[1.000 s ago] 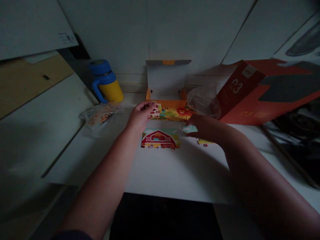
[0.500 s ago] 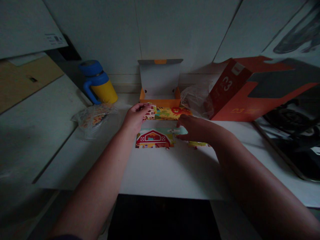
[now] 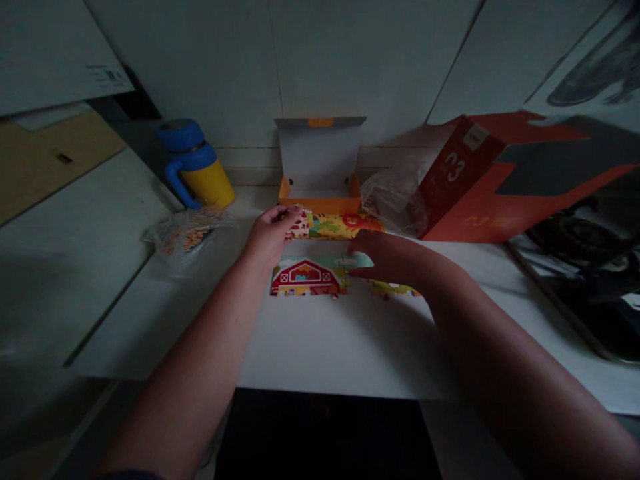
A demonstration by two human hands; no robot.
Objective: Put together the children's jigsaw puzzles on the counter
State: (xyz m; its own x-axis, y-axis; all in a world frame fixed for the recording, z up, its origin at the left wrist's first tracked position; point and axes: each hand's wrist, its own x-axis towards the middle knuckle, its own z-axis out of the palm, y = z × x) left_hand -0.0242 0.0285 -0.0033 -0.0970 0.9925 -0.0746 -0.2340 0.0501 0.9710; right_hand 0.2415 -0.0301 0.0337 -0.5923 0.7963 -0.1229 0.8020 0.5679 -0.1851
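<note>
A barn jigsaw section [image 3: 305,275] lies flat on the white counter. My right hand [image 3: 387,257] curves over the section's right side, thumb and forefinger apart around a pale blue-green area; the palm hides part of it. A yellow-green puzzle part [image 3: 395,289] shows below that hand. My left hand [image 3: 273,233] is closed at the left end of an animal-print strip, its fingertips pinching a giraffe-patterned puzzle piece [image 3: 301,227]. The rest of the strip, with a lion [image 3: 353,223], runs right, in front of an orange box [image 3: 320,200].
The orange box stands with its lid up. A blue-and-yellow jug [image 3: 207,177] and a plastic bag with striped contents [image 3: 193,233] are at left. Clear plastic wrap [image 3: 395,200], a large red-orange carton [image 3: 480,187] and a dark stove [image 3: 585,267] are at right.
My right hand has moved slightly left toward the barn, and the yellow-green puzzle part beneath it has shifted left too. My left hand has hardly moved.
</note>
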